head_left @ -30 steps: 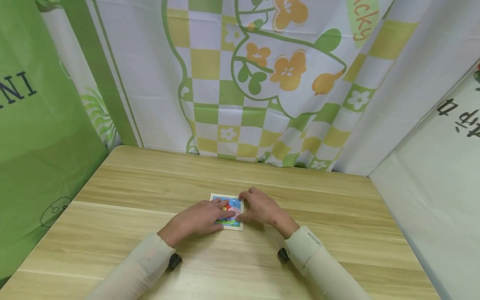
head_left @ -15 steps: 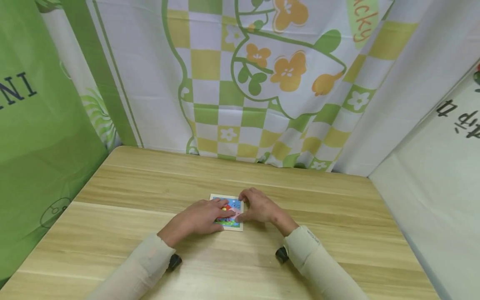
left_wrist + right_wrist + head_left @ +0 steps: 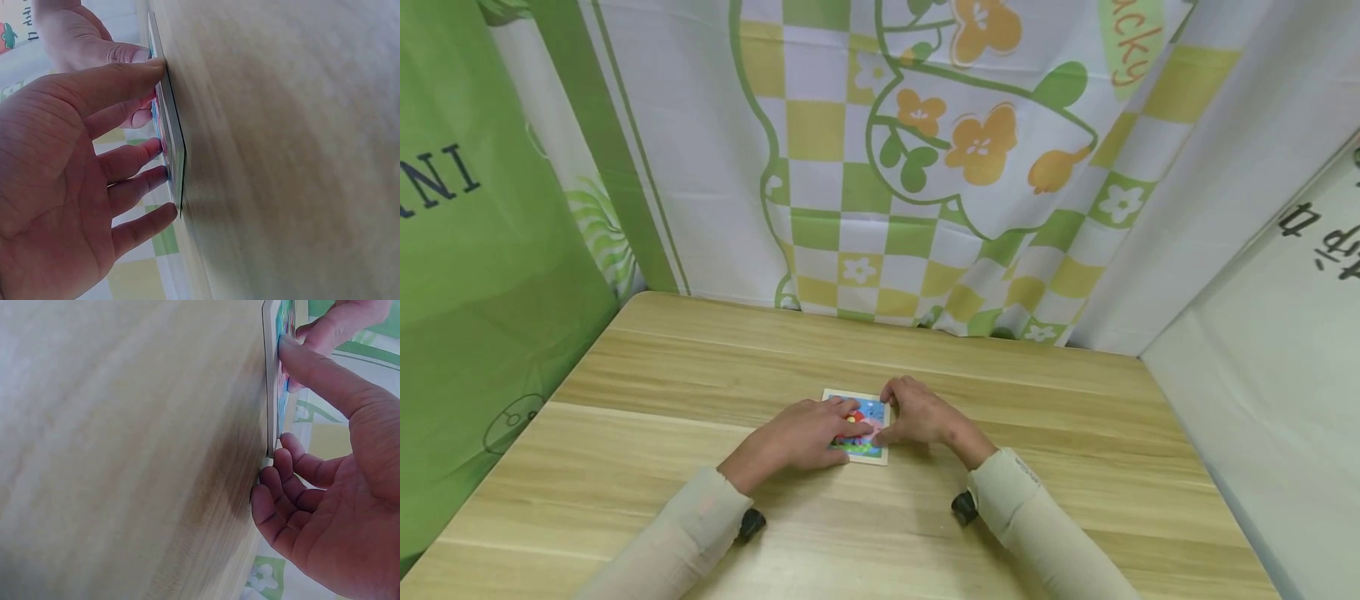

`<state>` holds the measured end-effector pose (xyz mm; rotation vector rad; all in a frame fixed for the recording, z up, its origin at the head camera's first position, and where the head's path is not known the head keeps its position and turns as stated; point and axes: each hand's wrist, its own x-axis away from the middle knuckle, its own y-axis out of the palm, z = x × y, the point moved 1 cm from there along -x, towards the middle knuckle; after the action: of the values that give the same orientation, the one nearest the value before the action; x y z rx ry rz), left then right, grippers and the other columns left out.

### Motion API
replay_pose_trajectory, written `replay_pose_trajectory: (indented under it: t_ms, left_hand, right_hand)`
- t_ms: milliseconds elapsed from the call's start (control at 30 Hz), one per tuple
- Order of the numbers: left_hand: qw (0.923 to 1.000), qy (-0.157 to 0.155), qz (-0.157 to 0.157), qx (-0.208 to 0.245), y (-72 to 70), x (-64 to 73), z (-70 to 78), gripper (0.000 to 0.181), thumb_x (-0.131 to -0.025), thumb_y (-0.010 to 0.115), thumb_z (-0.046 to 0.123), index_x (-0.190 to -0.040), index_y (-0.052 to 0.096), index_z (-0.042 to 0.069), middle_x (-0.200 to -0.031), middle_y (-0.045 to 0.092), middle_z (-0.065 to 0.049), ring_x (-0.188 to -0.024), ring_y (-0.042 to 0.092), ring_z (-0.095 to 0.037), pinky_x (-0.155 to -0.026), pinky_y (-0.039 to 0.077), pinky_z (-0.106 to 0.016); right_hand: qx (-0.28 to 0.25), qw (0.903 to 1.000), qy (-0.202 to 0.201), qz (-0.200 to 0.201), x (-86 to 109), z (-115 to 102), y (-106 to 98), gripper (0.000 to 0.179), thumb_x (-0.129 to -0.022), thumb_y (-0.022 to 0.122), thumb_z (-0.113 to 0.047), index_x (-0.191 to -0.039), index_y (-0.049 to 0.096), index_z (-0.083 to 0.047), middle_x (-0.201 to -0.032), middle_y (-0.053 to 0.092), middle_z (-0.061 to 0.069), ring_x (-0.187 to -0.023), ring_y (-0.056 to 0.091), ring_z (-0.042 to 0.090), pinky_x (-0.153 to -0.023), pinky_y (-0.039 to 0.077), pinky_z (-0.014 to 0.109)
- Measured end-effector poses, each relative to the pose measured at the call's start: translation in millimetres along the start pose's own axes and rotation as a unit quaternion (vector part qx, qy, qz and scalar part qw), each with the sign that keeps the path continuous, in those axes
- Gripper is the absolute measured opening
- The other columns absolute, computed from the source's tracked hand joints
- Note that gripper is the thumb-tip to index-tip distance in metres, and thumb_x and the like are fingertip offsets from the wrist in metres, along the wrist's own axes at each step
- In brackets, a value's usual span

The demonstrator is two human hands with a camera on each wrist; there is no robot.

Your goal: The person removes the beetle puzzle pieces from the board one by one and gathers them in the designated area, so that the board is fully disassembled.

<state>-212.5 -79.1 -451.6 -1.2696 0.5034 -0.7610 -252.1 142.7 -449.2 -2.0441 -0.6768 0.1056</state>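
A small square wooden picture puzzle [image 3: 868, 452] with a pale border and a bright cartoon print lies flat on the table. From its left side my left hand [image 3: 797, 433] reaches over it, the nearly straight fingers resting on the print and covering part of it. The left thumb touches the near edge, as the left wrist view shows. My right hand [image 3: 921, 414] holds the right side: its thumb [image 3: 312, 365] presses on the print while the curled fingers [image 3: 290, 462] meet the border's edge and the tabletop. Both hands appear beside the thin puzzle [image 3: 170, 119] in the left wrist view.
The wood-grain table [image 3: 700, 358] extends around the puzzle on all sides. A patterned curtain [image 3: 820, 208] hangs along its back edge, a green cloth [image 3: 490, 275] at the left and a white cloth [image 3: 1262, 392] at the right. Small black devices [image 3: 751, 525] sit under the sleeves.
Hands and puzzle stay in almost the same place. The right wrist has shifted slightly; the whole head view has moved a little.
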Motion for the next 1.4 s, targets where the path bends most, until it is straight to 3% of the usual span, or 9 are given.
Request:
replay_pose_trajectory:
  t_ms: [267,500,600,800,1067,1400]
  left_hand:
    - [0.9997,-0.017,-0.009,-0.016,-0.5,-1.3,0.7,0.054,-0.096,0.072,0.035,-0.148,0.059,0.025,-0.154,0.048,-0.015,-0.139,0.045,-0.034,-0.100,0.048,-0.053]
    - [0.9993,-0.025,-0.023,-0.017,-0.3,-2.7,0.6,0.056,-0.097,0.072,0.037,-0.150,0.056,0.026,-0.156,0.045,-0.013,-0.141,0.043,-0.034,-0.104,0.045,-0.053]
    - [0.9992,-0.027,-0.025,-0.017,-0.1,-2.3,0.5,0.056,-0.097,0.072,0.038,-0.150,0.056,0.026,-0.157,0.045,-0.013,-0.142,0.042,-0.034,-0.105,0.045,-0.053]
    - [0.9989,-0.031,-0.029,-0.018,-1.3,-2.4,1.0,0.056,-0.098,0.071,0.039,-0.150,0.056,0.027,-0.158,0.043,-0.013,-0.143,0.041,-0.034,-0.107,0.043,-0.052]
    - [0.9991,-0.028,-0.031,-0.012,-2.9,-1.4,2.7,0.056,-0.097,0.072,0.036,-0.150,0.056,0.026,-0.158,0.043,-0.012,-0.142,0.041,-0.033,-0.107,0.043,-0.052]
    - [0.9987,-0.038,-0.034,0.000,-4.8,-4.3,2.1,0.056,-0.095,0.075,0.037,-0.147,0.059,0.026,-0.158,0.044,-0.012,-0.143,0.041,-0.033,-0.108,0.042,-0.052]
  right_hand:
    - [-0.002,0.9997,-0.024,0.000,0.0,-5.4,4.0,0.035,-0.080,0.090,-0.021,-0.102,0.064,-0.009,-0.102,0.054,0.004,-0.094,0.048,0.020,-0.085,0.045,0.039]
    - [0.043,0.9989,-0.011,0.018,4.0,-4.9,2.1,0.063,-0.082,0.089,-0.030,-0.134,0.061,-0.009,-0.115,0.054,0.008,-0.103,0.051,0.022,-0.090,0.049,0.043]
    - [0.060,0.9978,-0.022,0.019,5.8,-3.5,1.7,0.066,-0.083,0.088,-0.032,-0.139,0.062,-0.011,-0.118,0.055,0.009,-0.103,0.051,0.022,-0.088,0.049,0.043]
    - [0.090,0.9946,-0.045,0.027,7.2,-3.4,1.3,0.058,-0.084,0.087,-0.034,-0.134,0.067,-0.012,-0.116,0.056,0.008,-0.098,0.051,0.020,-0.081,0.049,0.041]
    - [0.097,0.9940,-0.048,0.015,2.2,-5.8,-3.1,0.049,-0.083,0.089,-0.029,-0.125,0.071,-0.012,-0.117,0.058,0.010,-0.102,0.054,0.024,-0.086,0.050,0.043]
    - [0.105,0.9923,-0.066,0.003,-4.9,-6.9,-10.4,0.043,-0.081,0.090,-0.024,-0.118,0.074,-0.010,-0.111,0.059,0.008,-0.096,0.054,0.021,-0.084,0.049,0.040]
